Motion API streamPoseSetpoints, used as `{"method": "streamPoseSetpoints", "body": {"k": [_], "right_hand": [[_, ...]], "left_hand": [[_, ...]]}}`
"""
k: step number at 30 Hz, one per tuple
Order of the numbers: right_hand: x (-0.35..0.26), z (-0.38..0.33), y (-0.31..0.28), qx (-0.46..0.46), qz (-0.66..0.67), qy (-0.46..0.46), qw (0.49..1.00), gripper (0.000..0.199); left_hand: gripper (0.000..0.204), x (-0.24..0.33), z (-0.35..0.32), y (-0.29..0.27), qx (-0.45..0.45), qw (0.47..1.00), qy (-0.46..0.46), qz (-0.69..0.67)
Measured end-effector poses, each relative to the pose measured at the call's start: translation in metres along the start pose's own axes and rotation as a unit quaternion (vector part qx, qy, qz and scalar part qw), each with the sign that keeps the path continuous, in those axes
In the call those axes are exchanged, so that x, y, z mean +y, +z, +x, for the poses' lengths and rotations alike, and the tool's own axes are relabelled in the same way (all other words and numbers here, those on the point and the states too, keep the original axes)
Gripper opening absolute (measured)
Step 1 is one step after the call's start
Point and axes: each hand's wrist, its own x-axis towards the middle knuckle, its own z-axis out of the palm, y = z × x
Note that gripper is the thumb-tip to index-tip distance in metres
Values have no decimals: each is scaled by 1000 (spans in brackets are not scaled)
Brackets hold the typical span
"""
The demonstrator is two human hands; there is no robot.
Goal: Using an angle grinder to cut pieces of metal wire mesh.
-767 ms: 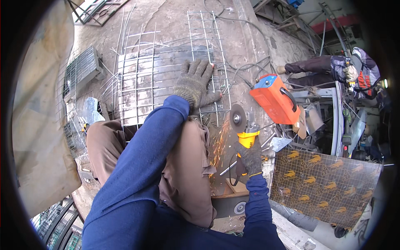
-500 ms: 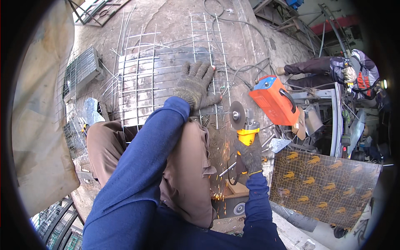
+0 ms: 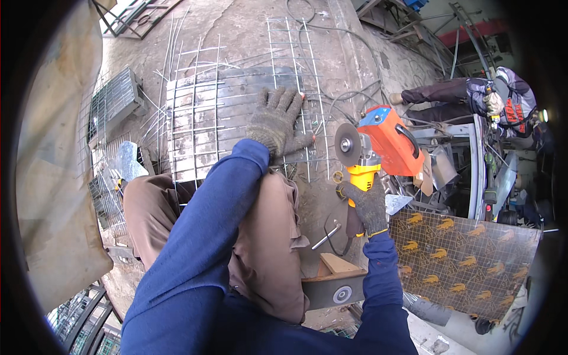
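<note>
Beige sheeting [image 3: 56,177] fills the far left of your view, and beside it a grey metal box [image 3: 118,100] sits behind thin wires. Next comes the wire mesh [image 3: 216,118], lying across a worn metal plate [image 3: 254,80] just beyond your knees. Your gloved left hand [image 3: 276,123] lies palm down over the mesh, its fingers slightly apart and its thumb stretched out to the right.

Right of your trousers [image 3: 266,236], a short metal rod [image 3: 326,236] lies at a slant. Your gloved right hand [image 3: 368,207] has its fingers clamped around the yellow angle grinder [image 3: 362,177], whose disc [image 3: 347,144] is to the right of the mesh and apart from it. Behind the grinder's head stands an orange case [image 3: 390,142]; you cannot tell whether they touch. Farther right are a patterned brown board [image 3: 461,254] and, above it, another person [image 3: 515,109].
</note>
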Motion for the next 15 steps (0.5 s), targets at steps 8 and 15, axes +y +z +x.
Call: {"method": "streamPoseSetpoints", "body": {"k": [8, 15], "right_hand": [[0, 9, 15, -16, 31, 35, 999, 57], [9, 13, 16, -21, 7, 39, 999, 58]], "left_hand": [[110, -2, -1, 0, -9, 1000, -3, 0], [110, -1, 0, 1, -8, 1000, 0, -3]]}}
